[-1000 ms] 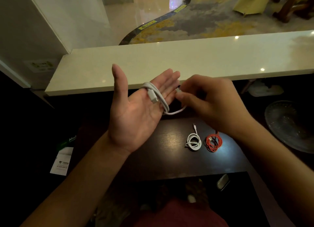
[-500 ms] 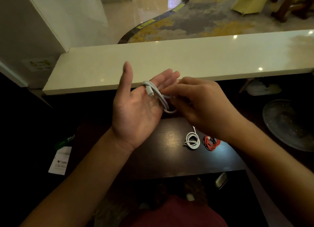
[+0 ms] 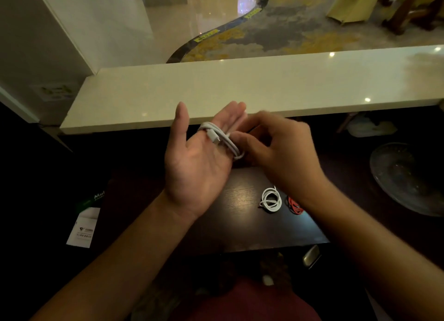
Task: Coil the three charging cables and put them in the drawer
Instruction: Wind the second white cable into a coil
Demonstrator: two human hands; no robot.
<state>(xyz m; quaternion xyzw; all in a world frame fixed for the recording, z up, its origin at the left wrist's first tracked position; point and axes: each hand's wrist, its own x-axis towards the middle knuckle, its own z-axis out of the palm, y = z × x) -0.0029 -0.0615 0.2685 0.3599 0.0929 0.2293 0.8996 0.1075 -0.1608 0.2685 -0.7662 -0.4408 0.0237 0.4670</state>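
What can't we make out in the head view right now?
- Drawer: none visible; only the dark wooden table shows.
- Coiled red cable: partly covered by the right wrist.
- Loose end of the white cable wound around the left hand's fingers: hidden behind the right hand, so the pinch is unclear.
- Print on the white paper leaflet: too small and dim.
- Round glass dish: cut off by the right edge.

Left hand [image 3: 194,162] is up, palm open toward the camera, thumb standing apart and fingers straight and together, white cable [image 3: 219,138] looped round them. Right hand [image 3: 278,152] sits just beside it, fingers curled, thumb and forefinger pinching the cable at the left fingers' edge. Both forearms reach in from below.
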